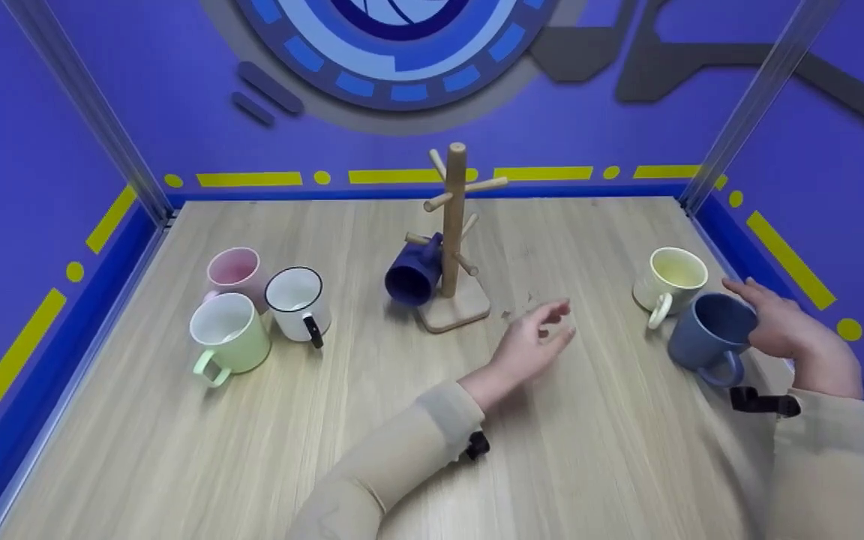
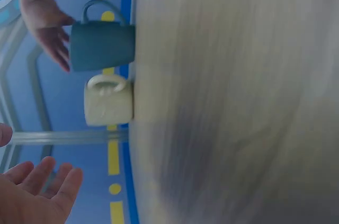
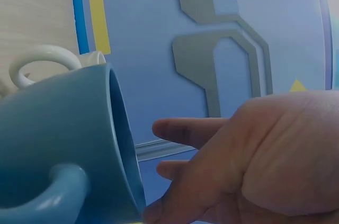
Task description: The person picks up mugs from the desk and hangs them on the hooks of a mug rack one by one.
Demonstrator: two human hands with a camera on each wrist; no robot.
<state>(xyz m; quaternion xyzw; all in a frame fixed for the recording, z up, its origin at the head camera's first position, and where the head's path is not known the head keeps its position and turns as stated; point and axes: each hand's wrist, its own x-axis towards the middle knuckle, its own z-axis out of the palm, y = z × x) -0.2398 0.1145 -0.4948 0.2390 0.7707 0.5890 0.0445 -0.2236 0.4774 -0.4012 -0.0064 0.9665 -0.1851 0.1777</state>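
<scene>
My right hand is at the rim of a blue-grey mug on the right side of the table. In the right wrist view its thumb tip comes right at the rim, while the other fingers extend past the mug's mouth. A cream mug stands just behind the blue-grey one, handle toward the front. Over the middle of the table hovers my left hand, fingers loosely bent with nothing in them. Near it stands a wooden mug tree, and a dark blue mug hangs tilted from a lower left peg.
On the left stand a pink mug, a white mug with black rim and handle, and a pale green mug, close together. Blue walls enclose the wooden table at back and sides. Several upper pegs of the tree are bare.
</scene>
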